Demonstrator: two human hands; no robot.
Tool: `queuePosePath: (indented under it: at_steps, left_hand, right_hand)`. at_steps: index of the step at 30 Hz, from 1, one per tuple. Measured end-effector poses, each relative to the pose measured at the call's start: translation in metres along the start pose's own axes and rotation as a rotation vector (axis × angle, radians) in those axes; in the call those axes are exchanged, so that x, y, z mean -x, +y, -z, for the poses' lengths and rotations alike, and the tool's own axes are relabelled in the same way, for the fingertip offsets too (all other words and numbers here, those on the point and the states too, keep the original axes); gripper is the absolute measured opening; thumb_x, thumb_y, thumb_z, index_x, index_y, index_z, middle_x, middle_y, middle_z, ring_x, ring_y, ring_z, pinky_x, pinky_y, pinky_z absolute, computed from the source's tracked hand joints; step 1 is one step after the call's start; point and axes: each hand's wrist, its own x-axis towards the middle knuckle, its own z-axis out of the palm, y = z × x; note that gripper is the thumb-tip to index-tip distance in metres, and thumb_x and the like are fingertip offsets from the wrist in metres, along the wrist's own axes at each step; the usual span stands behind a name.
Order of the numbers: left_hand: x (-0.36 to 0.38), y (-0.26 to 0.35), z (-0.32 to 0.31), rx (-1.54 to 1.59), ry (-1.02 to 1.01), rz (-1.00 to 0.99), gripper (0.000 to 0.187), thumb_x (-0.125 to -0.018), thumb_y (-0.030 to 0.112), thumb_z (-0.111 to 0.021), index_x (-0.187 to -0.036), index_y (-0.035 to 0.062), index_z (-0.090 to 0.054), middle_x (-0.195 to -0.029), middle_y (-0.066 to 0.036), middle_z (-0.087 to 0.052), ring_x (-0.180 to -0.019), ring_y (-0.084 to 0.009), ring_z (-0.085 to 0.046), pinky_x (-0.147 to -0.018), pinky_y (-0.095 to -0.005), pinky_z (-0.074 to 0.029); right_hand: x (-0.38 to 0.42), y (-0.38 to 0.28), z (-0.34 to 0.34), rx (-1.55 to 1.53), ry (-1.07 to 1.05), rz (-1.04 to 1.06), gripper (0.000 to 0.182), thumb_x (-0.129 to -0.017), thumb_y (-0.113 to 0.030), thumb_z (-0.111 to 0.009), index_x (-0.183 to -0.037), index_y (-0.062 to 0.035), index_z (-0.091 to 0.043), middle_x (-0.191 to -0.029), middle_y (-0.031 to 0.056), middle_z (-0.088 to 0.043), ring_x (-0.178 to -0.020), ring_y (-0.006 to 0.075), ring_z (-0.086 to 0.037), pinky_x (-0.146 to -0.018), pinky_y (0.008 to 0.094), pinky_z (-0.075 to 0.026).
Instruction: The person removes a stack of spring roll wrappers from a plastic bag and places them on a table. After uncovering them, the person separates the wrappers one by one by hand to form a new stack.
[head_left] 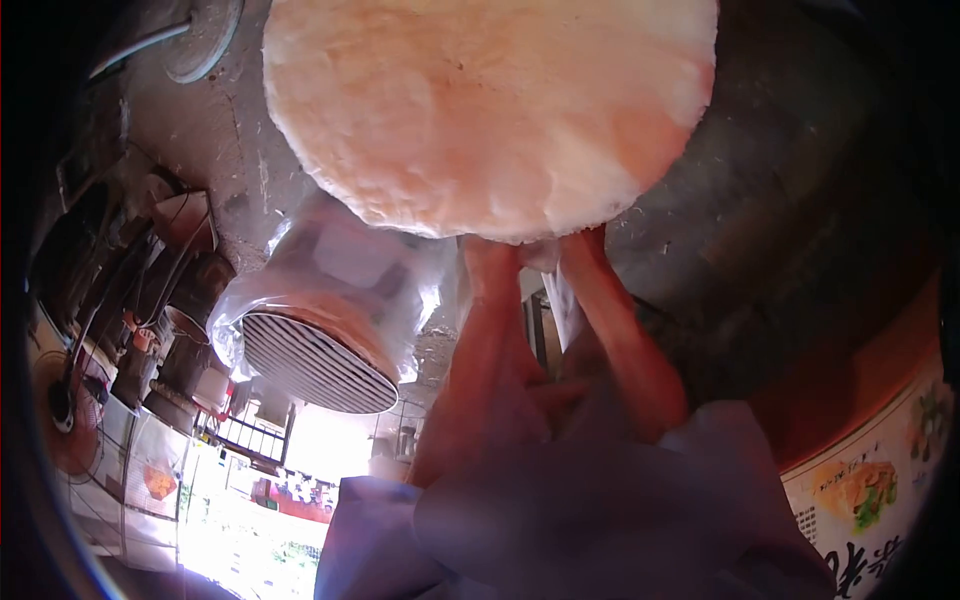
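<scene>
A large round flatbread-like slab, pale and uneven on top with a ragged rim, fills the upper middle of the head view. My left hand and my right hand reach up under its near edge, side by side. Both seem to hold the slab from below, though its rim covers the fingers. Left of my arms, a clear plastic bag wraps a round bundle. A ridged, striped disc faces out at the bundle's lower end.
Dark pots and pans crowd the left side, beside a wire rack. A pale hose lies at the upper left. Bright daylight enters at the lower left. A printed panel stands at the lower right.
</scene>
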Motion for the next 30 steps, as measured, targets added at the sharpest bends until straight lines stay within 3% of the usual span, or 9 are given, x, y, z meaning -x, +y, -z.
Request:
queuePosePath:
  at_steps: [8, 12, 16, 22, 23, 25, 27, 28, 30]
  left_hand:
    - [0.017, 0.028, -0.014, 0.051, 0.112, -0.041, 0.047, -0.085, 0.022, -0.069, -0.124, -0.0003, -0.053, -0.116, -0.009, -0.059, -0.100, -0.0176, -0.058, -0.076, -0.0308, -0.053]
    - [-0.044, -0.004, 0.071, -0.604, 0.111, -0.362, 0.059, -0.084, 0.026, -0.072, -0.133, 0.0035, -0.047, -0.132, -0.010, -0.052, -0.117, -0.0237, -0.052, -0.089, -0.0376, -0.051]
    - [-0.085, 0.052, 0.087, 0.180, 0.020, -0.130, 0.058, -0.086, 0.032, -0.066, -0.135, 0.0068, -0.048, -0.135, -0.010, -0.050, -0.122, -0.0272, -0.047, -0.097, -0.0448, -0.042]
    - [-0.057, 0.100, 0.087, 0.957, -0.126, 0.104, 0.057, -0.089, 0.041, -0.057, -0.136, 0.0118, -0.048, -0.141, -0.011, -0.048, -0.131, -0.0326, -0.041, -0.109, -0.0556, -0.030]
    - [-0.055, 0.102, 0.089, 0.911, -0.127, 0.030, 0.057, -0.089, 0.043, -0.056, -0.137, 0.0126, -0.048, -0.141, -0.011, -0.047, -0.132, -0.0335, -0.040, -0.111, -0.0574, -0.028]
    - [-0.067, 0.101, 0.099, 0.287, -0.114, -0.351, 0.050, -0.092, 0.036, -0.053, -0.135, 0.0112, -0.049, -0.137, -0.012, -0.050, -0.128, -0.0327, -0.045, -0.107, -0.0541, -0.033]
    - [-0.086, 0.097, 0.114, -0.356, -0.091, -0.698, 0.043, -0.094, 0.030, -0.050, -0.132, 0.0097, -0.051, -0.133, -0.014, -0.053, -0.123, -0.0319, -0.049, -0.104, -0.0507, -0.039]
    - [-0.092, 0.101, 0.115, -0.335, -0.093, -0.663, 0.043, -0.094, 0.030, -0.050, -0.132, 0.0096, -0.051, -0.132, -0.014, -0.053, -0.123, -0.0318, -0.050, -0.104, -0.0504, -0.039]
    - [-0.104, 0.121, 0.109, -0.124, -0.110, -0.505, 0.042, -0.094, 0.029, -0.050, -0.131, 0.0095, -0.051, -0.131, -0.014, -0.054, -0.121, -0.0315, -0.050, -0.103, -0.0499, -0.040]
  right_hand:
    - [0.007, -0.035, -0.005, 0.466, 0.080, 0.318, 0.052, -0.085, -0.021, -0.070, -0.131, -0.0053, -0.051, -0.128, 0.0104, -0.059, -0.117, 0.0207, -0.055, -0.096, 0.0327, -0.044]
    - [0.003, -0.074, 0.014, 0.442, 0.153, 0.401, 0.053, -0.082, -0.020, -0.072, -0.130, -0.0054, -0.052, -0.125, 0.0102, -0.061, -0.114, 0.0196, -0.057, -0.094, 0.0309, -0.044]
    - [-0.029, -0.066, 0.022, -0.181, 0.159, 0.060, 0.051, -0.081, -0.012, -0.070, -0.129, -0.0076, -0.053, -0.122, 0.0065, -0.062, -0.113, 0.0188, -0.058, -0.092, 0.0326, -0.046]
    - [-0.005, -0.074, 0.057, -0.605, -0.457, -0.118, 0.056, -0.085, -0.018, -0.062, -0.139, -0.0100, -0.047, -0.140, 0.0083, -0.049, -0.132, 0.0271, -0.043, -0.108, 0.0480, -0.036]
    - [-0.003, -0.085, 0.062, -0.717, -0.534, -0.114, 0.058, -0.085, -0.021, -0.061, -0.140, -0.0106, -0.046, -0.141, 0.0078, -0.048, -0.133, 0.0278, -0.041, -0.109, 0.0494, -0.033]
    - [-0.001, -0.108, 0.070, -0.943, -0.691, -0.110, 0.061, -0.085, -0.027, -0.060, -0.142, -0.0117, -0.043, -0.143, 0.0067, -0.047, -0.135, 0.0292, -0.038, -0.111, 0.0522, -0.028]
    - [-0.018, -0.120, 0.081, -0.954, -0.431, -0.163, 0.058, -0.089, -0.028, -0.055, -0.143, -0.0110, -0.041, -0.144, 0.0078, -0.046, -0.135, 0.0292, -0.039, -0.112, 0.0502, -0.027]
    - [-0.031, -0.128, 0.085, -0.956, -0.301, -0.186, 0.057, -0.091, -0.029, -0.052, -0.144, -0.0106, -0.040, -0.144, 0.0084, -0.045, -0.134, 0.0292, -0.040, -0.113, 0.0492, -0.027]
    - [-0.064, -0.149, 0.085, -1.046, -0.727, -0.137, 0.057, -0.094, -0.033, -0.050, -0.144, -0.0076, -0.040, -0.145, 0.0088, -0.045, -0.134, 0.0287, -0.041, -0.112, 0.0469, -0.029]
